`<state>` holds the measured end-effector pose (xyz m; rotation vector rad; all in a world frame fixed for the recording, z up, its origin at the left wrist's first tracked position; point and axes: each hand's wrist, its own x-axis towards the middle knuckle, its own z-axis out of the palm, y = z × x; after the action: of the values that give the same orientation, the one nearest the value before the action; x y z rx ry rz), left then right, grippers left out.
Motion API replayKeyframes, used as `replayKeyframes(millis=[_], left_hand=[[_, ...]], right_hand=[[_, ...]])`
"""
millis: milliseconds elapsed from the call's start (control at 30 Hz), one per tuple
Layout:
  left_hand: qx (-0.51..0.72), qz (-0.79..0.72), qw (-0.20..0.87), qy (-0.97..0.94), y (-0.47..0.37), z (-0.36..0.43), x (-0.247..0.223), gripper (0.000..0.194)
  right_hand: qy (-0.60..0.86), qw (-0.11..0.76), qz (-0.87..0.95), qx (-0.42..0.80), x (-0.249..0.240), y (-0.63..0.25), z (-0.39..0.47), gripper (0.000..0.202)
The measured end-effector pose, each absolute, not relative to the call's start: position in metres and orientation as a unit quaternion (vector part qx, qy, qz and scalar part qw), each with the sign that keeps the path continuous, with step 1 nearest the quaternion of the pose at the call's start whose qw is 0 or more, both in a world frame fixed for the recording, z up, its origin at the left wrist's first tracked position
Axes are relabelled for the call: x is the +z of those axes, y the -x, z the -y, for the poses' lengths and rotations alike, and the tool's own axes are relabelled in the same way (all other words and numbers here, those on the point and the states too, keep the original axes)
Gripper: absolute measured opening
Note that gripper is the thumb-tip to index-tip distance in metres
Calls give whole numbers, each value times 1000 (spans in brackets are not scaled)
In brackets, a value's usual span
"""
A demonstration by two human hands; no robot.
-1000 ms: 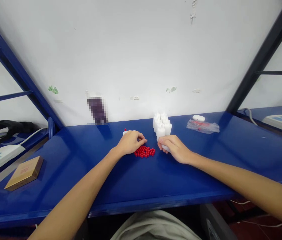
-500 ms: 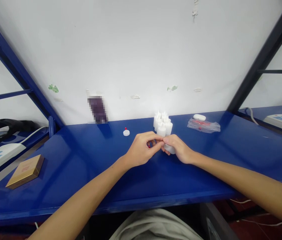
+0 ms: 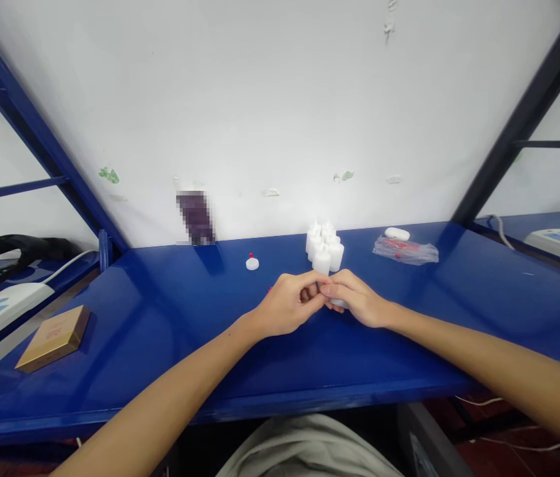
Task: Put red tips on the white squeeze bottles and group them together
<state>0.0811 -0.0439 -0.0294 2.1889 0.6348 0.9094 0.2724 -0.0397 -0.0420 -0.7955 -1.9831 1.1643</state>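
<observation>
My right hand (image 3: 359,299) is wrapped round a small white plastic bottle (image 3: 339,303); only a sliver of it shows below the fingers. Against it, my left hand (image 3: 287,303) is closed, thumb and forefinger meeting at the bottle's hidden top end. Whatever that pinch holds is covered. A bit of red (image 3: 270,289) peeks out behind the left knuckles. Just beyond the hands stands a tight group of several white squeeze bottles (image 3: 322,258). Farther left lies a white round cap (image 3: 252,264) with a red tip pointing up.
A clear plastic bag (image 3: 416,252) with red pieces lies at the right, a white oval case (image 3: 397,233) behind it. A gold box (image 3: 54,338) sits at the left of the blue table (image 3: 171,344). A dark pixelated rectangle (image 3: 196,217) leans on the wall; power strips flank both sides.
My fingers have closed further over the bottle, so less of it shows. The left hand has shifted slightly right and down, and the red bit now appears behind its knuckles.
</observation>
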Motion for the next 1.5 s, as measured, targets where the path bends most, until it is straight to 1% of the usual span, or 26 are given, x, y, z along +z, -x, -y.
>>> replayKeyframes(millis=[233,367,433,500,567,633,700,800,967,1133,1267,1333,1433,1500], left_hand=[[328,-244,330,-851,-80,47,-32,16],[333,-247,340,-844,-80,46,-28,19],[377,-287,354,-806,-74,38,-24,23],[461,-363,344,-733,-60,22,-20,27],[548,-428,303,-652,-36,1,-18,30],[566,-477,280,-612,-9,-21,-19,32],[554,-510,265,-603,15,-37,-22,35],[525,-514,282,-617,31,-48,-26,38],[503,-507,297,-635,25,-52,-29,43],[463,-532,271,-655,23,-52,-35,38],[440,-542,257,-668,24,-50,-34,42],[446,-544,227,-673,23,-46,-30,41],[456,-533,149,-697,18,-34,-23,32],[423,-501,138,-742,9,-23,-19,28]], right_hand=[[310,333,781,428,-41,-272,43,45],[291,360,775,430,-41,-269,41,42],[292,380,765,430,-40,-268,40,38],[314,384,762,417,-38,-269,38,34],[340,367,773,390,-36,-270,38,32],[352,342,791,364,-34,-271,39,31],[354,325,805,349,-31,-270,40,30],[352,311,817,335,-29,-268,41,28],[356,302,829,309,-30,-268,40,26],[359,297,835,292,-30,-268,40,26],[355,302,834,296,-31,-269,39,26],[348,316,826,311,-32,-270,38,26],[350,344,804,335,-33,-273,36,27],[365,353,794,334,-33,-274,35,25]])
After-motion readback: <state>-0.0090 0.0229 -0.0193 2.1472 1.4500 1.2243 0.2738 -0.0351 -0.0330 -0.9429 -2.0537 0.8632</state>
